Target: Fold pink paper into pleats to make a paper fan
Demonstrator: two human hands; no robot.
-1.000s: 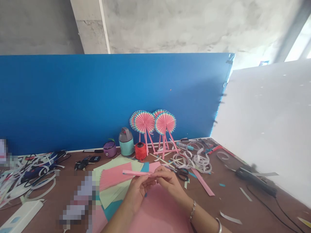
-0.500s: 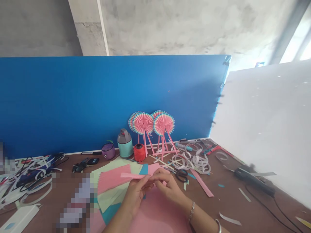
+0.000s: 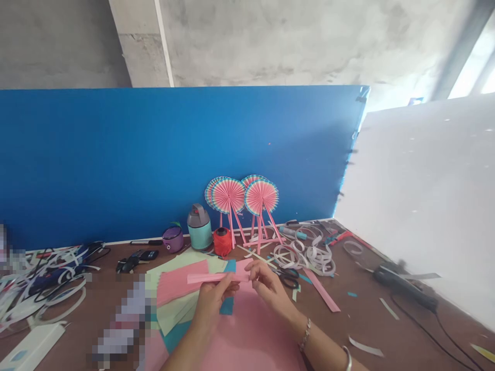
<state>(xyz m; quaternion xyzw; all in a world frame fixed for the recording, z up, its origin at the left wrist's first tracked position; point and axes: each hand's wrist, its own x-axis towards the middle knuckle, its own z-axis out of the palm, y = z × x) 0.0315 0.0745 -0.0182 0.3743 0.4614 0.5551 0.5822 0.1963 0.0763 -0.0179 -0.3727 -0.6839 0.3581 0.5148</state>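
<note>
A narrow folded strip of pink paper [image 3: 199,279] lies level across my hands, above the stacked sheets. My left hand [image 3: 217,294] pinches it near its middle between thumb and fingers. At the strip's right end, my right hand [image 3: 266,286] has its fingers curled in, with the fingertips at the paper. Beneath both hands is a large pink sheet [image 3: 247,335]. A short blue paper piece [image 3: 227,306] shows just under the strip. To the left, a pleated pink sheet [image 3: 178,281] rests on pale green paper [image 3: 170,317].
Pink round paper fans [image 3: 228,196] stand against the blue partition [image 3: 154,154]. Before it are a teal jar [image 3: 200,234], a purple pot [image 3: 172,239] and a red container [image 3: 223,242]. Black-handled scissors [image 3: 290,278], curled white strips [image 3: 320,260] and a power strip [image 3: 406,288] lie right.
My hands have drawn apart; the right one has slid to the strip's right end. More of the pink strip and the blue piece below now shows.
</note>
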